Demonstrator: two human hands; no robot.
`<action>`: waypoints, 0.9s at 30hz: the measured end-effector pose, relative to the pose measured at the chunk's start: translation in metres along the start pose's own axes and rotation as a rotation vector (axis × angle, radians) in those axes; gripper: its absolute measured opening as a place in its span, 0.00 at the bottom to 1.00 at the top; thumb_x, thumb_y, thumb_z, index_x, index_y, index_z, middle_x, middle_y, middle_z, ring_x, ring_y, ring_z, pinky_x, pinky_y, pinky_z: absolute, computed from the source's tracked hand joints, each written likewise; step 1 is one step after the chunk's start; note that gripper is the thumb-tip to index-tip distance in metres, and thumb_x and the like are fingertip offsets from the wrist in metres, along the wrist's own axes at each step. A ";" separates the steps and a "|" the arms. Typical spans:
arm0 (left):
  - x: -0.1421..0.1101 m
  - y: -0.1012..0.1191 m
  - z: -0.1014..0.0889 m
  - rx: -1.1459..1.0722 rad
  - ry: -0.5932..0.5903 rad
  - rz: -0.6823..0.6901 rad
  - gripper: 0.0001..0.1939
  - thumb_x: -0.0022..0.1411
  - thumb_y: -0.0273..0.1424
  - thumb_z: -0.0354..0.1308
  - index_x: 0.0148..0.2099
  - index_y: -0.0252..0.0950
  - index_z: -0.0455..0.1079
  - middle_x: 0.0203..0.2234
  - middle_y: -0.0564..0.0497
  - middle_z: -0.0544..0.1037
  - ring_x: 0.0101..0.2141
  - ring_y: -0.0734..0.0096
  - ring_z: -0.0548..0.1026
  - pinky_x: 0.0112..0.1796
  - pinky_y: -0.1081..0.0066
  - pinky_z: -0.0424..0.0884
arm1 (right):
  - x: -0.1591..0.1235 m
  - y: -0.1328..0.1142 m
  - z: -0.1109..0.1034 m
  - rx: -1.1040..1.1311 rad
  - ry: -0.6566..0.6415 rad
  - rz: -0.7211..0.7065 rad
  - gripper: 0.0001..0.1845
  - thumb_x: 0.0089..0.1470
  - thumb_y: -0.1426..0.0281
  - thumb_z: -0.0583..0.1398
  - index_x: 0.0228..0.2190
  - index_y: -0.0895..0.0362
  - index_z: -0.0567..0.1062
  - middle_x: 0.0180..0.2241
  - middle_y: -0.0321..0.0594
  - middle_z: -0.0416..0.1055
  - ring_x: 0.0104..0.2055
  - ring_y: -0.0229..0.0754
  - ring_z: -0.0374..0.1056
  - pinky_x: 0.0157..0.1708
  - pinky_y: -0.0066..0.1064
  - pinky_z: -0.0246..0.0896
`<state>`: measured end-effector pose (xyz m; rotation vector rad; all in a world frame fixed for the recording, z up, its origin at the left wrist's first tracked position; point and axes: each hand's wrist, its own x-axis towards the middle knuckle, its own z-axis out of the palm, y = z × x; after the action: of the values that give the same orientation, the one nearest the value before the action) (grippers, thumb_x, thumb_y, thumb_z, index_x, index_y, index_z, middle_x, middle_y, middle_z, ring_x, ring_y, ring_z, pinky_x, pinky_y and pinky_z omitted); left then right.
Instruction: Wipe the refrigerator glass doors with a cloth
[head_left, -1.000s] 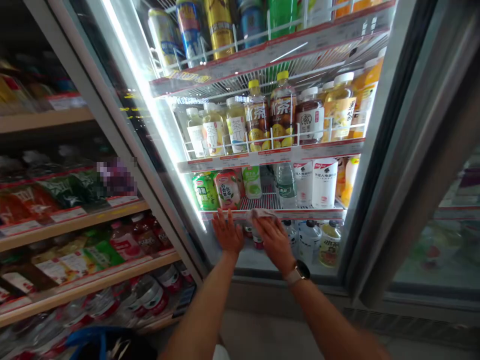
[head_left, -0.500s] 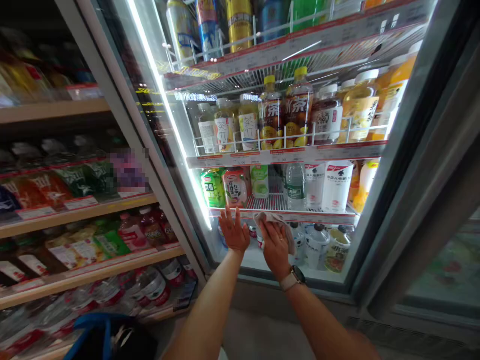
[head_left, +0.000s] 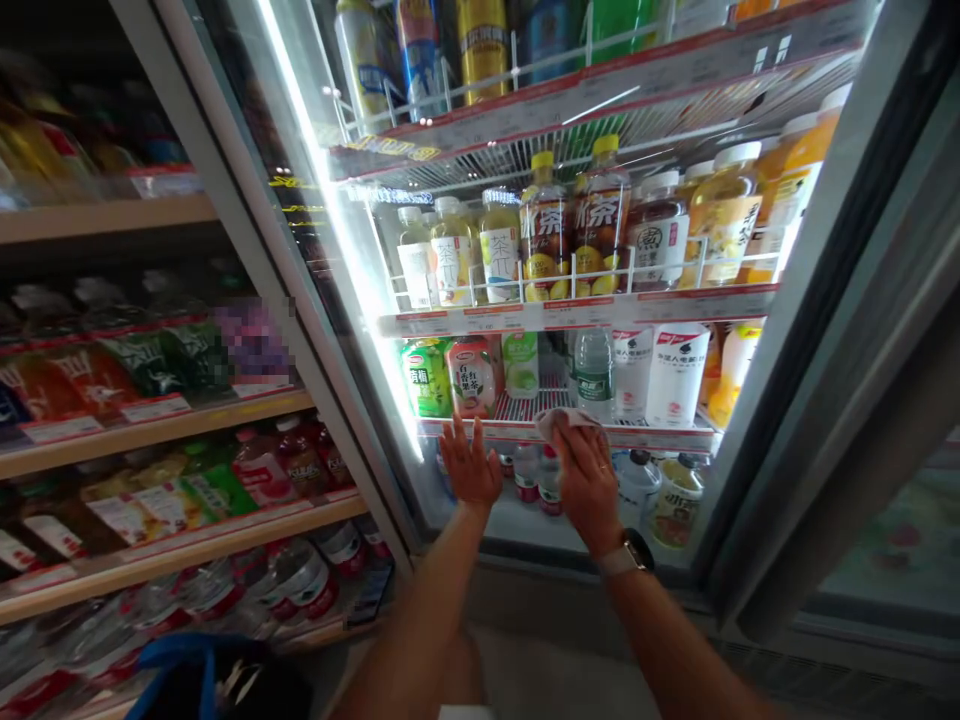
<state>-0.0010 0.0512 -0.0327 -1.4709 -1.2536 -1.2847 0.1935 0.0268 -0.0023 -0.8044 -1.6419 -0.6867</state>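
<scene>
My left hand (head_left: pixel 470 463) lies with its fingers spread flat against the glass door (head_left: pixel 480 515) of a lit drinks fridge, just below the red-labelled bottle. A pale cloth (head_left: pixel 553 420) is under my right hand (head_left: pixel 587 475), whose fingers press it to the same glass at the level of a shelf edge (head_left: pixel 652 436). Most of the cloth is hidden behind my fingers. The right wrist wears a watch (head_left: pixel 637 549). Behind the glass are a green-labelled drink (head_left: pixel 425 380), a red-labelled bottle (head_left: pixel 472 378) and a clear water bottle (head_left: pixel 595 372).
Wooden shelves (head_left: pixel 150 435) with several bottled drinks stand to the left. Cans (head_left: pixel 482 50) and tea bottles (head_left: pixel 544 235) fill upper fridge shelves. A thick grey door frame (head_left: pixel 817 480) runs down the right. A black bag with blue trim (head_left: pixel 176 650) sits at the lower left.
My right hand and the cloth have moved to the right across the glass, and slightly up at the cloth's edge. My left hand has stayed in nearly the same place.
</scene>
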 end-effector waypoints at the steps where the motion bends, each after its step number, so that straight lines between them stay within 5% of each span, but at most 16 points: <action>1: 0.000 0.000 0.000 -0.003 0.003 0.003 0.31 0.69 0.34 0.44 0.71 0.35 0.45 0.70 0.39 0.46 0.69 0.53 0.43 0.66 0.46 0.45 | 0.003 0.002 -0.002 -0.013 0.049 0.049 0.36 0.60 0.82 0.49 0.67 0.55 0.52 0.61 0.48 0.65 0.68 0.48 0.53 0.66 0.48 0.51; 4: 0.003 0.002 -0.002 -0.019 0.015 0.013 0.31 0.69 0.34 0.44 0.71 0.36 0.45 0.70 0.41 0.44 0.69 0.54 0.42 0.66 0.48 0.44 | 0.006 0.000 0.000 -0.031 0.128 0.163 0.37 0.59 0.82 0.48 0.68 0.55 0.50 0.65 0.48 0.58 0.70 0.51 0.47 0.66 0.54 0.49; 7: 0.006 0.004 -0.004 -0.039 0.022 0.014 0.31 0.69 0.34 0.44 0.71 0.37 0.46 0.70 0.41 0.44 0.69 0.54 0.42 0.66 0.49 0.43 | -0.006 -0.015 0.012 -0.044 0.071 0.183 0.36 0.59 0.80 0.47 0.68 0.55 0.50 0.64 0.49 0.60 0.68 0.51 0.53 0.66 0.51 0.50; 12: 0.006 0.003 -0.004 -0.018 0.033 0.020 0.30 0.69 0.34 0.43 0.71 0.36 0.46 0.70 0.41 0.44 0.69 0.55 0.42 0.66 0.49 0.45 | -0.033 -0.040 0.032 0.008 -0.099 0.028 0.32 0.59 0.81 0.48 0.64 0.57 0.61 0.55 0.48 0.71 0.59 0.45 0.66 0.64 0.42 0.54; 17: 0.005 0.002 -0.003 -0.006 0.016 0.019 0.31 0.69 0.34 0.43 0.71 0.36 0.45 0.70 0.39 0.44 0.69 0.53 0.42 0.65 0.46 0.46 | -0.029 -0.028 0.023 0.028 -0.136 -0.142 0.27 0.60 0.82 0.48 0.55 0.56 0.73 0.51 0.43 0.75 0.57 0.41 0.68 0.61 0.36 0.58; 20: 0.005 0.002 -0.003 0.001 0.014 0.020 0.31 0.69 0.33 0.43 0.71 0.35 0.44 0.70 0.39 0.44 0.69 0.53 0.42 0.65 0.46 0.46 | -0.011 -0.007 0.007 -0.009 -0.082 -0.134 0.27 0.60 0.82 0.49 0.58 0.56 0.70 0.52 0.43 0.74 0.58 0.42 0.66 0.62 0.37 0.58; 27: 0.000 0.000 -0.001 -0.035 -0.001 0.000 0.30 0.68 0.33 0.43 0.70 0.34 0.48 0.70 0.40 0.45 0.69 0.54 0.41 0.66 0.46 0.45 | 0.020 0.025 -0.016 -0.068 0.209 0.169 0.36 0.59 0.81 0.47 0.67 0.53 0.53 0.66 0.47 0.57 0.70 0.51 0.48 0.65 0.55 0.50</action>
<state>-0.0012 0.0500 -0.0322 -1.4958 -1.2373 -1.3125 0.2195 0.0322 0.0215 -0.8793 -1.3527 -0.6857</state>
